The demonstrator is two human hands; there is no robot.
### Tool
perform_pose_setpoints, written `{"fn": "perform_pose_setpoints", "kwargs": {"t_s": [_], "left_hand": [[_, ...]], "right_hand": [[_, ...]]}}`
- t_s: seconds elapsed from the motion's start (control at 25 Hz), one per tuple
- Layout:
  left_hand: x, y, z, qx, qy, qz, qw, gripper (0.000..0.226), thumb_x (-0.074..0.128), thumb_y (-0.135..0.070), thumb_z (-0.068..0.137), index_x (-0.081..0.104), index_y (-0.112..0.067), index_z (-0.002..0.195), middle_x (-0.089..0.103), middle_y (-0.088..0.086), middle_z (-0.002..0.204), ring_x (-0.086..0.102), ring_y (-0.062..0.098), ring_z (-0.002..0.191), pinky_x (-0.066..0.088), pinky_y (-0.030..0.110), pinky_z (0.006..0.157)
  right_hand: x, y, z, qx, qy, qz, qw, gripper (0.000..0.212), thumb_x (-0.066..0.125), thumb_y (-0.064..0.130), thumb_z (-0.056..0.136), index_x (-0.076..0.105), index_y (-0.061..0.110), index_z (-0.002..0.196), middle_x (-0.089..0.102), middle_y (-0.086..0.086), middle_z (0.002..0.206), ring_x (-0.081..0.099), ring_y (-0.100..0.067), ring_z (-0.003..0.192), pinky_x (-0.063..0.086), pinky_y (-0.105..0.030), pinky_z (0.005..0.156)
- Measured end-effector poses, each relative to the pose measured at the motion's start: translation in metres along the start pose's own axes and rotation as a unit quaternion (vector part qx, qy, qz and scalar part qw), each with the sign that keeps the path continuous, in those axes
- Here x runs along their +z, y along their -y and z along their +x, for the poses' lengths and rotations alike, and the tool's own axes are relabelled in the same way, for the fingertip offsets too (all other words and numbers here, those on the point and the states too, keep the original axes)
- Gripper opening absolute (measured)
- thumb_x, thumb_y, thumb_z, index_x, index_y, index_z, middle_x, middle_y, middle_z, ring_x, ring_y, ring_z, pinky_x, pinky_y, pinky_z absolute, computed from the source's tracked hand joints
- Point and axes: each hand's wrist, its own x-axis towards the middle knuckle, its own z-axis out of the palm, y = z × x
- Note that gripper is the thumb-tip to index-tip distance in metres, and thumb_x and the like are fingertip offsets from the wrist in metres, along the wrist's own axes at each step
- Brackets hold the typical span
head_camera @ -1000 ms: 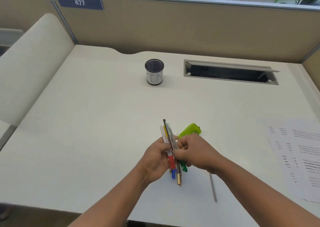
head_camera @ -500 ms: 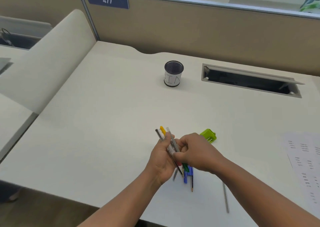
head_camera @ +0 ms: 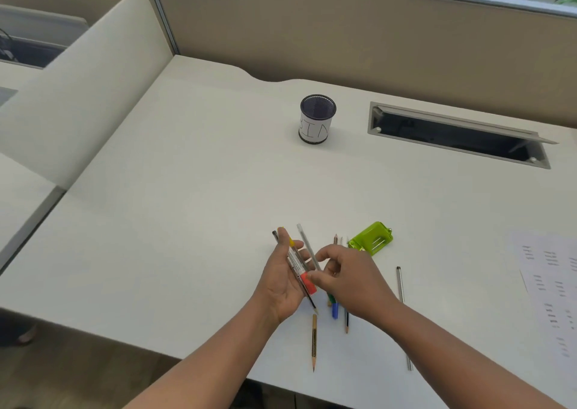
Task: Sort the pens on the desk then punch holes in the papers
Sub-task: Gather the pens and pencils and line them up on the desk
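Your left hand (head_camera: pixel 282 279) lies palm-up over the white desk (head_camera: pixel 187 205), cradling a red-capped marker (head_camera: pixel 300 268) and thin pens; your right hand (head_camera: pixel 349 279) pinches a translucent grey pen (head_camera: pixel 306 242) above them. Printed papers (head_camera: pixel 552 284) sit far right, beyond the lime-green hole punch (head_camera: pixel 371 238).

Matt, smooth off-white tabletop (head_camera: pixel 187 221), no glare on it. The pen cup (head_camera: pixel 318 118) is dark wire mesh, a white paper label wrapped round its lower half. Glossy lime-green plastic on the hole punch (head_camera: pixel 371 237), with small bright metal parts. In the left hand (head_camera: pixel 282 280), a clear plastic pen (head_camera: pixel 296 262) with a red end. Bare wood shows at the sharpened pencil (head_camera: pixel 314 341) tip. The slim pen (head_camera: pixel 402 308) looks silvery and smooth. Printed white papers (head_camera: pixel 549 287), matt.
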Motion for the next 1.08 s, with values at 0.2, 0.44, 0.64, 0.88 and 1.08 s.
{"fn": "perform_pose_setpoints", "kwargs": {"t_s": [0.2,0.44,0.64,0.88,1.08], "left_hand": [[0.006,0.001,-0.006,-0.017,0.038,-0.04,0.998,0.049,0.083,-0.047,0.078,0.058,-0.012,0.101,0.064,0.006,0.075,0.069,0.024,0.069,0.06,0.039,0.068],[-0.013,-0.008,-0.006,0.007,-0.041,-0.035,0.999,0.014,0.07,-0.025,0.093,0.059,-0.017,0.097,0.063,0.002,0.075,0.062,0.017,0.064,0.059,0.037,0.069],[-0.027,-0.005,-0.01,0.0,-0.045,-0.041,0.998,0.022,0.078,-0.033,0.084,0.066,-0.015,0.091,0.066,0.004,0.078,0.066,0.02,0.066,0.06,0.037,0.069],[-0.033,-0.003,-0.012,-0.008,-0.026,-0.004,1.0,0.046,0.075,-0.057,0.08,0.065,-0.015,0.096,0.067,0.005,0.079,0.067,0.024,0.072,0.057,0.041,0.078],[-0.025,0.001,-0.017,-0.028,0.031,-0.029,0.999,0.082,0.064,-0.08,0.075,0.066,-0.004,0.105,0.067,0.015,0.089,0.068,0.031,0.08,0.056,0.044,0.082]], "right_hand": [[0.014,0.011,-0.008,-0.091,-0.014,-0.042,0.995,0.017,0.07,0.045,0.086,0.068,0.029,0.09,0.066,0.009,0.072,0.059,-0.007,0.066,0.05,-0.029,0.064],[0.03,-0.032,-0.042,0.05,0.081,-0.203,0.975,0.03,0.06,0.057,0.084,0.061,0.028,0.074,0.063,0.008,0.069,0.06,-0.008,0.066,0.053,-0.027,0.061],[0.064,-0.043,-0.054,0.099,0.147,-0.238,0.955,0.038,0.059,0.059,0.086,0.061,0.023,0.075,0.06,0.005,0.072,0.06,-0.012,0.066,0.049,-0.027,0.059],[0.041,-0.03,-0.04,0.108,0.127,-0.175,0.97,0.028,0.062,0.042,0.082,0.062,0.018,0.068,0.067,-0.002,0.07,0.067,-0.016,0.068,0.056,-0.031,0.063],[0.014,0.01,-0.015,0.032,0.088,-0.118,0.989,0.035,0.061,0.047,0.074,0.057,0.015,0.06,0.056,0.002,0.053,0.047,-0.009,0.047,0.043,-0.031,0.051]]}}
